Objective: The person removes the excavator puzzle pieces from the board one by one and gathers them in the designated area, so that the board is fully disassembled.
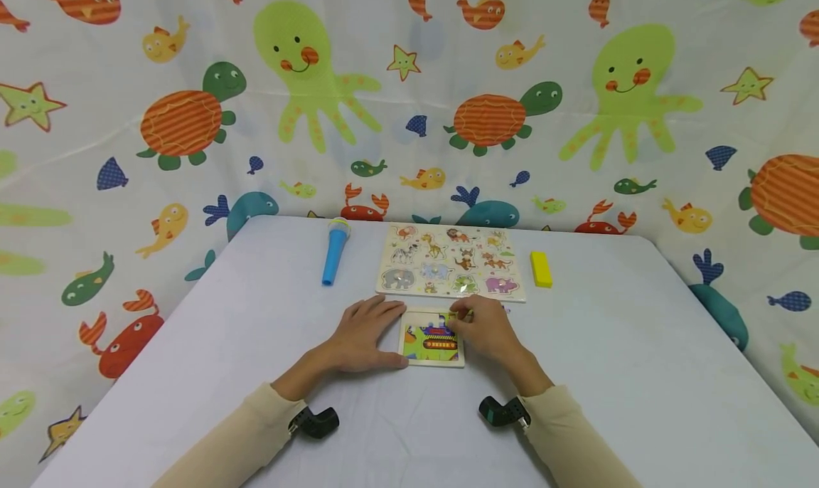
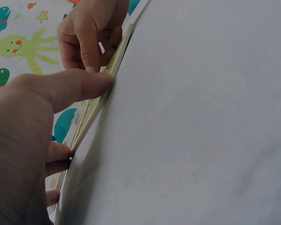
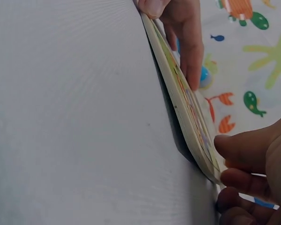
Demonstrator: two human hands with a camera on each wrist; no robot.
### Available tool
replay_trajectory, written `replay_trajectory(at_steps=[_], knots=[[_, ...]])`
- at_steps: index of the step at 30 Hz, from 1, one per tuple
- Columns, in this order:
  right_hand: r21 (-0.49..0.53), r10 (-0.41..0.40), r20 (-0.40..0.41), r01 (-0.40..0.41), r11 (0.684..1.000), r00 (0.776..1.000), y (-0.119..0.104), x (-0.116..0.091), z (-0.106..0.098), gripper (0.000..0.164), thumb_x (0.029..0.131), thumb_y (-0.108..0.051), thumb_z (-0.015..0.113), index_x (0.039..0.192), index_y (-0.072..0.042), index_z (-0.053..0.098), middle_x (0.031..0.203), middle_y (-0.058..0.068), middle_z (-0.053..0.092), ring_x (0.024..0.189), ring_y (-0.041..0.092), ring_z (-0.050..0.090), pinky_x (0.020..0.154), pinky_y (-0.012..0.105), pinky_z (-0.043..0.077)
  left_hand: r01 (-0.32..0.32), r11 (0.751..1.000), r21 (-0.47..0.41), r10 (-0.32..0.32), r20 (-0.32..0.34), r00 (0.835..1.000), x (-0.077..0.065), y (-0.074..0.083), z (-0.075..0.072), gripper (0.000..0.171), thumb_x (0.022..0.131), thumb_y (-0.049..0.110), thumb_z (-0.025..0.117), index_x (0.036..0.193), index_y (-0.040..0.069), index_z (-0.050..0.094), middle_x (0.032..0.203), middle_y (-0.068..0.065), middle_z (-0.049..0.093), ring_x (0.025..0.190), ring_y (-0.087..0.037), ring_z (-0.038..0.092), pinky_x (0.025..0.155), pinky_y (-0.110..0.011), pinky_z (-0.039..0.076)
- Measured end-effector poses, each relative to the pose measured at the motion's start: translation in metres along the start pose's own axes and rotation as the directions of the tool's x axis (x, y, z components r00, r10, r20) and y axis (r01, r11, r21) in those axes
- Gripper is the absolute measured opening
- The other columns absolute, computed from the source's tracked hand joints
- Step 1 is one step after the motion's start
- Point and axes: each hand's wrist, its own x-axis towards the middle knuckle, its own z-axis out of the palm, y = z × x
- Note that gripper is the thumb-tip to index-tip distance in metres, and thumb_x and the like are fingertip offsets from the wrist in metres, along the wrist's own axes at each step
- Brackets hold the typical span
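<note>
A small framed jigsaw puzzle (image 1: 431, 363) with a colourful tracked-vehicle picture lies on the table. Pale gaps show near the top of its picture. My left hand (image 1: 365, 335) spreads along its left side, thumb at the lower left corner and fingertips by the upper left one. In the left wrist view, that thumb (image 2: 91, 83) presses on the frame's edge. Over the upper right corner, my right hand (image 1: 489, 328) curls its fingers and pinches a small puzzle piece, mostly hidden by the fingertips. The right wrist view shows its thumb (image 3: 241, 150) close over the frame.
Just behind the small puzzle lies a larger animal peg puzzle (image 1: 416, 260). A blue toy microphone (image 1: 333, 255) rests to its left, and a yellow block (image 1: 540, 269) to its right. A sea-animal cloth (image 1: 397, 104) hangs behind the white table (image 1: 256, 296).
</note>
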Motion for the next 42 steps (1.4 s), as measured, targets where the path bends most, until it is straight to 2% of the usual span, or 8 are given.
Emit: replay_trajectory(at_steps=[11,36,42], knots=[[-0.095,0.001,0.015,0.001,0.995,1.0,-0.005,-0.0013,0.0031,0.022,0.086,-0.016,0.081,0.105,-0.006,0.076,0.089,-0.001,0.061,0.082,0.017,0.053,0.072,0.031,0.046,0.0,1.0,-0.004,0.0,0.003,1.0,-0.0013,0.0004,-0.0012,0.096,0.081,0.066,0.069,0.159,0.02,0.037,0.164,0.0,0.034,0.156,-0.031,0.013,0.122,-0.059,0.01],[-0.116,-0.045,0.043,0.05,0.992,0.998,-0.0044,-0.0011,0.0024,0.022,0.087,-0.014,0.08,0.105,-0.003,0.079,0.085,-0.003,0.061,0.079,0.016,0.051,0.07,0.031,0.044,0.002,1.0,-0.008,-0.002,0.004,1.0,-0.0006,0.0017,-0.0021,0.096,0.081,0.066,0.068,0.158,0.019,0.038,0.164,-0.001,0.034,0.156,-0.031,0.013,0.122,-0.059,0.01],[-0.108,-0.042,0.039,0.046,0.993,0.998,-0.0036,-0.0018,0.0039,0.021,0.088,-0.012,0.079,0.107,-0.003,0.076,0.084,0.0,0.057,0.08,0.017,0.051,0.071,0.031,0.044,-0.001,1.0,-0.011,0.001,-0.001,1.0,-0.001,0.0034,-0.0029,0.096,0.081,0.065,0.069,0.158,0.018,0.038,0.163,-0.002,0.035,0.155,-0.031,0.014,0.121,-0.059,0.012]])
